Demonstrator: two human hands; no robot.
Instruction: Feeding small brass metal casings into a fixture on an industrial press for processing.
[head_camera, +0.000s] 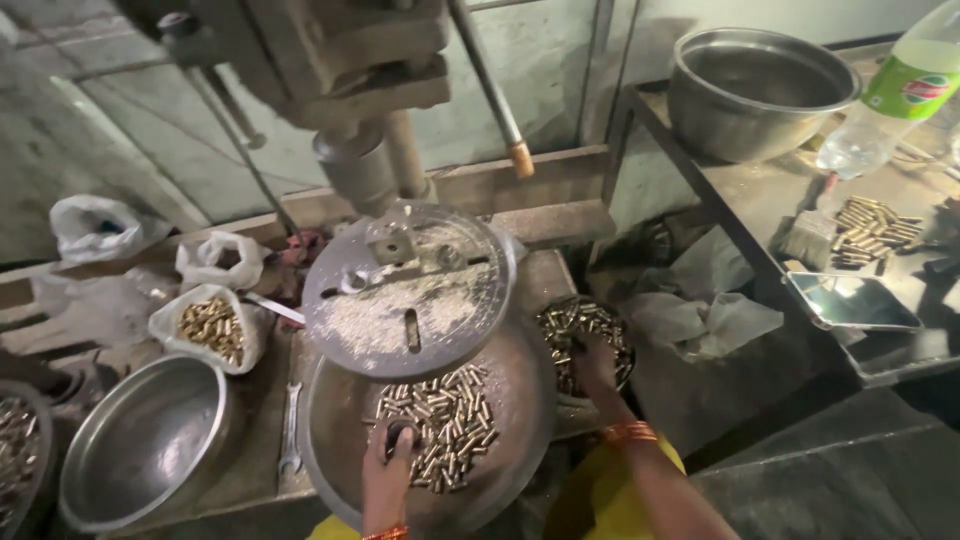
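Left hand (388, 470) pinching among small brass pieces (446, 425) heaped in the wide steel pan (330, 440) at the bench's near edge; right hand (592, 362) curled down into a second batch in the round dish (588, 340) toward the right edge, grip hidden, cannot tell if closed on any. Hard, light, smooth and quick to roll, likely best taken a few at a time between fingertips. Cramped overhead by the drill table (408, 290); open room leftward near the empty bowl (145, 440).
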